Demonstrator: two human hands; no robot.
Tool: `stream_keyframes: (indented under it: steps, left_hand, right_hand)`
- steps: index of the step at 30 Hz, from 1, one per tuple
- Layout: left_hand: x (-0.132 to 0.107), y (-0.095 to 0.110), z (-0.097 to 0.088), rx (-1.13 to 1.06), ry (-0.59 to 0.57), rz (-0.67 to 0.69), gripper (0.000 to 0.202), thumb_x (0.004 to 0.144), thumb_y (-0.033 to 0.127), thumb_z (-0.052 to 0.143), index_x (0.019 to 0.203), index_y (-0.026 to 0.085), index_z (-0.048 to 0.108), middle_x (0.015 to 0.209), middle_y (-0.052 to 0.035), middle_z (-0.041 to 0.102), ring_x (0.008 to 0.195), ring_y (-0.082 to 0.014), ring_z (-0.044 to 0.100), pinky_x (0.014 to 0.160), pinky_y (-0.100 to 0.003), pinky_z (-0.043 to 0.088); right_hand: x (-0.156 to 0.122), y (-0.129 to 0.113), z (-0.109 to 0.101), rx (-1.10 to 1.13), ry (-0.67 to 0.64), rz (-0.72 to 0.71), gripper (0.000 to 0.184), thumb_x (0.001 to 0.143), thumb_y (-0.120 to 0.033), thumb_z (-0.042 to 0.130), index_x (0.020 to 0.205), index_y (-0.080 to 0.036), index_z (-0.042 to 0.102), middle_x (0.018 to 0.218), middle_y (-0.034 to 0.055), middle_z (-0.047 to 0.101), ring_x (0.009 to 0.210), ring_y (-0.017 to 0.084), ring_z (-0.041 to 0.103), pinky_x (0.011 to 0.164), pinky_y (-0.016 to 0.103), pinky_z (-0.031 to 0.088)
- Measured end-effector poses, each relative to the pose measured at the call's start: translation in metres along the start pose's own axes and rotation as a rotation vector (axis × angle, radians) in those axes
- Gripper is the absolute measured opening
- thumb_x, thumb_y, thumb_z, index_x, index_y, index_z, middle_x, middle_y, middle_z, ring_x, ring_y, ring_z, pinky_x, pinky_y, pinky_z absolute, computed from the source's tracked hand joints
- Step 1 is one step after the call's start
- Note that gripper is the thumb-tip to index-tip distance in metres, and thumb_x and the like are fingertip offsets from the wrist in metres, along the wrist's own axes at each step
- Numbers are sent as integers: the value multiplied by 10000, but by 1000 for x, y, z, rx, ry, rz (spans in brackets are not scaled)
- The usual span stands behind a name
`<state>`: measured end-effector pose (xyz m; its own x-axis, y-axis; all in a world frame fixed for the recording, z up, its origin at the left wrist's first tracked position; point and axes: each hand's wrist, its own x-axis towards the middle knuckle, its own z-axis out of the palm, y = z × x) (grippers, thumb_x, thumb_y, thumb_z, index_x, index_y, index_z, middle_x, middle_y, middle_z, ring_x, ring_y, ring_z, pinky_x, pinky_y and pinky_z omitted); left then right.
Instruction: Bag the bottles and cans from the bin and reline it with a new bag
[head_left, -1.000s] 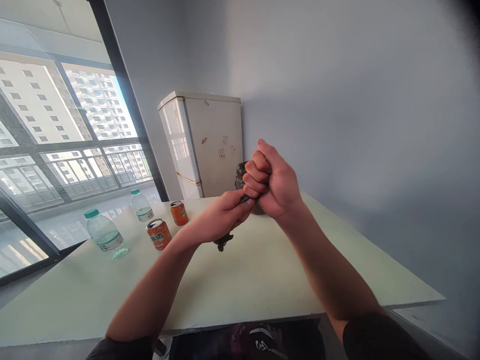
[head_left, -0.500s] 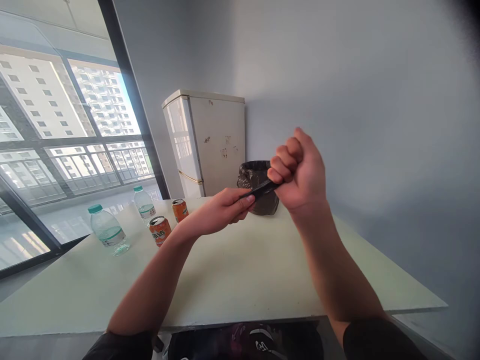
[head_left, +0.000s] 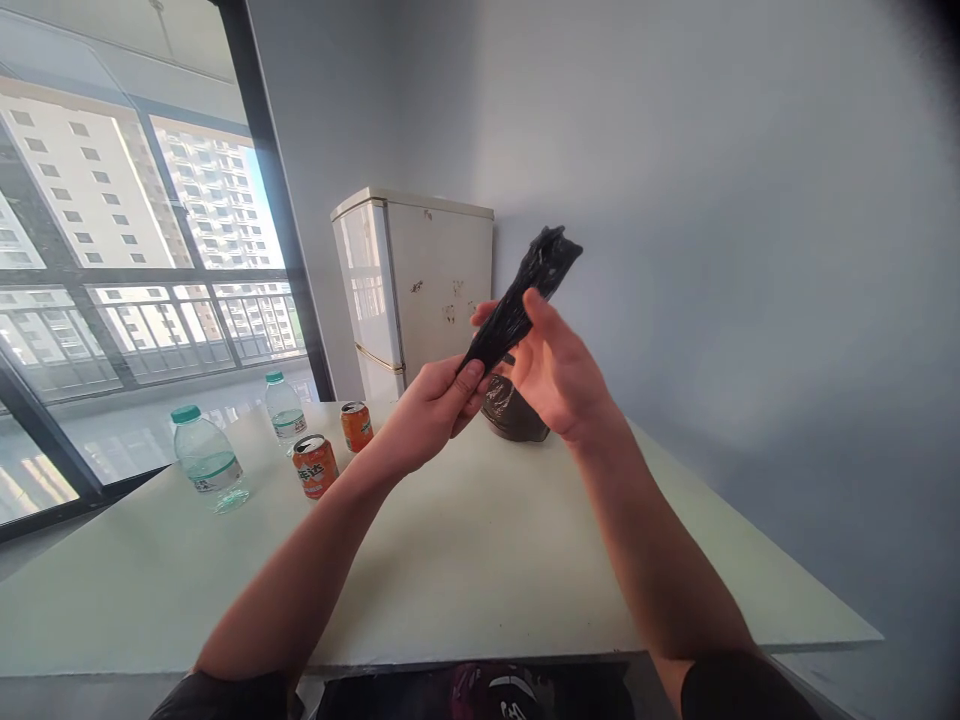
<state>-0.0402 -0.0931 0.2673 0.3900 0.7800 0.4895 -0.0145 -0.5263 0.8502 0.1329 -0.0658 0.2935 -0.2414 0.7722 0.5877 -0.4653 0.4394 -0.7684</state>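
Observation:
A black plastic bag (head_left: 514,310), bunched into a long strip, slants up and to the right above the table. My left hand (head_left: 442,405) is closed on its lower end, thumb on top. The bag's upper end flares out loose and crinkled. Around its middle is my right hand (head_left: 559,375), fingers stretched out behind the bag and thumb at its near edge; the palm is open and the hand is not clenched. Partly hidden behind my hands stands a bin lined with a dark bag (head_left: 514,415).
Two clear bottles with green caps, a nearer bottle (head_left: 206,465) and a farther bottle (head_left: 285,410), stand at the left. Beside them are a nearer orange can (head_left: 315,468) and a farther orange can (head_left: 357,428). Beyond the white table (head_left: 450,560) stands a fridge (head_left: 439,290).
My right hand has gone from a fist on the bag's end to an open hand around its middle. The bag's upper end now shows, pointing more steeply upward. My left hand keeps its hold.

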Motion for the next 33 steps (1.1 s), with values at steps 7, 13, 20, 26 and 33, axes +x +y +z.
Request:
stream_keyframes:
  steps: [7, 13, 20, 26, 33]
  left_hand:
    - [1, -1, 1, -21, -13, -19, 465, 1043, 618, 579, 878, 187, 526, 689, 56, 349, 545, -67, 277, 472, -200, 220]
    - [-1, 4, -1, -38, -86, -97, 438, 1051, 593, 577, 894, 187, 526, 675, 59, 352, 538, -59, 245, 464, -194, 184]
    - [-3, 8, -6, -2, -107, -184, 409, 1085, 556, 507, 949, 174, 561, 676, 39, 430, 531, -56, 249, 459, -197, 165]
    - [-5, 12, -5, -19, -126, -216, 394, 1092, 521, 502, 949, 164, 582, 685, 27, 432, 545, -62, 279, 466, -200, 169]
    - [-8, 15, -8, -105, -172, -196, 522, 1079, 646, 458, 975, 158, 612, 667, 14, 519, 477, -61, 354, 440, -206, 293]
  right_hand:
    - [-2, 10, 2, -116, -63, -15, 398, 890, -618, 809, 1017, -241, 827, 1173, 77, 773, 1191, 279, 667, 950, 393, 542]
    - [-1, 10, 0, -235, 66, -151, 413, 906, -628, 799, 973, -221, 834, 1057, 80, 792, 1052, 257, 720, 937, 394, 583]
    - [9, 16, -17, -531, 215, -367, 427, 960, -631, 734, 1038, -226, 846, 1022, 79, 809, 949, 255, 755, 849, 392, 605]
    - [13, 22, -25, -784, 372, -688, 284, 964, -452, 788, 1141, -231, 807, 1092, 82, 816, 963, 253, 763, 881, 403, 606]
    - [16, 21, -30, -1324, 318, -1141, 272, 1022, -140, 599, 1092, -288, 817, 978, 50, 785, 892, 233, 683, 795, 390, 555]
